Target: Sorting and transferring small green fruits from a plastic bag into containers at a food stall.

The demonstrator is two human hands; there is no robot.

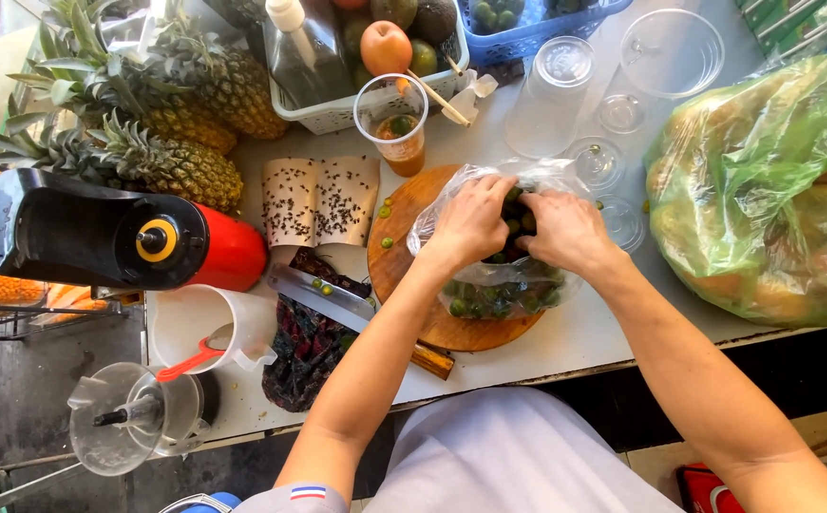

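Note:
Both my hands are at the mouth of a clear plastic bag (499, 285) full of small green limes, which lies on a round wooden cutting board (404, 204). My left hand (470, 223) grips the bag's left edge. My right hand (565, 233) reaches into the opening among the limes; whether its fingers hold a lime is hidden. Just beyond the board stands a clear plastic cup (396, 123) with orange juice and a lime piece in it.
A knife (323, 294) lies left of the board on a dark cloth. Pineapples (176, 123), a red and black juicer (119, 242), a white jug (209, 328), a white fruit basket (337, 114), stacked clear cups and lids (565, 95) and a big green bag of fruit (765, 190) crowd the table.

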